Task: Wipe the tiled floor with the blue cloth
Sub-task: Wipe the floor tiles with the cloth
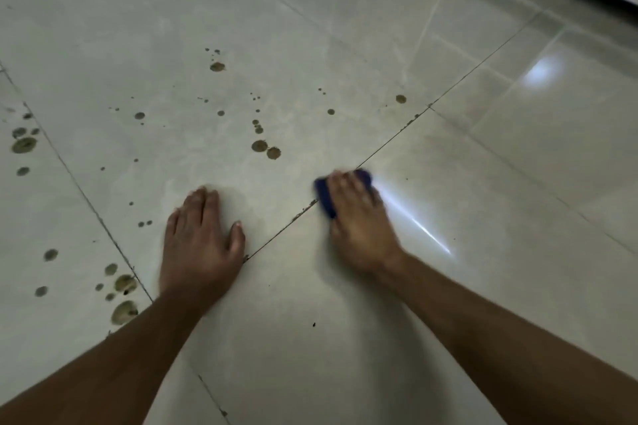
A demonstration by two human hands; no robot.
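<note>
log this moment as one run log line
right hand: presses blue cloth on tiled floor | left hand: flat on floor | brown spots: unwiped

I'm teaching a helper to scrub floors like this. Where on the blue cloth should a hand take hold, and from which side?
From above, palm on the middle of the bunched cloth, fingers spread over its far edge. It lies as a low wad flat on the floor, so probably no side offers a grip; the right hand covers it this way, while the left hand rests flat on the tile.
</note>
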